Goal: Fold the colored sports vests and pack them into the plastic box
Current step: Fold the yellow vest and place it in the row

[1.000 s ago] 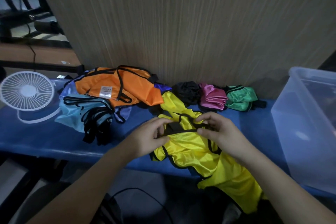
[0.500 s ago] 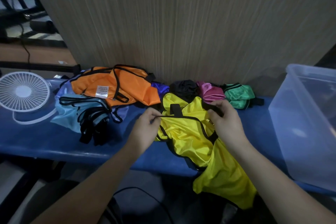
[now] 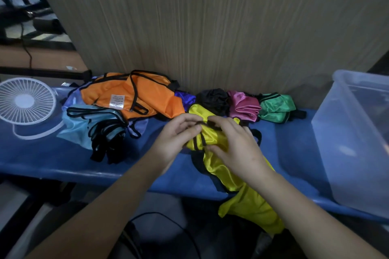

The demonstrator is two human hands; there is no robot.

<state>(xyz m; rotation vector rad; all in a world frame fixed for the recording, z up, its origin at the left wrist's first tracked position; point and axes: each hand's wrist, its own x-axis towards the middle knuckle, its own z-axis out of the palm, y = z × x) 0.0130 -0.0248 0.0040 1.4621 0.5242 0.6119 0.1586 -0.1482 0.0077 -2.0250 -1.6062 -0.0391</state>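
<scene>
A yellow vest (image 3: pixel 219 166) with black trim lies on the blue bench (image 3: pixel 63 160), its lower part hanging over the front edge. My left hand (image 3: pixel 179 136) and my right hand (image 3: pixel 235 145) meet at its upper end, both pinching the bunched black-trimmed straps. An orange vest (image 3: pixel 143 96) lies on a light blue vest (image 3: pixel 84 126) at the left. Folded black (image 3: pixel 212 99), pink (image 3: pixel 244 105) and green (image 3: pixel 275 107) vests sit in a row by the wall. The clear plastic box (image 3: pixel 347 143) stands at the right.
A white desk fan (image 3: pixel 25 101) lies at the bench's left end. A wood-grain wall (image 3: pixel 210 27) rises right behind the bench. A purple vest (image 3: pixel 185 96) peeks out beside the orange one. A black cable (image 3: pixel 168 223) runs on the floor below.
My hands have come together, gathering the yellow vest's straps into a bunch where they were held apart before. The vest now looks narrower and more bundled.
</scene>
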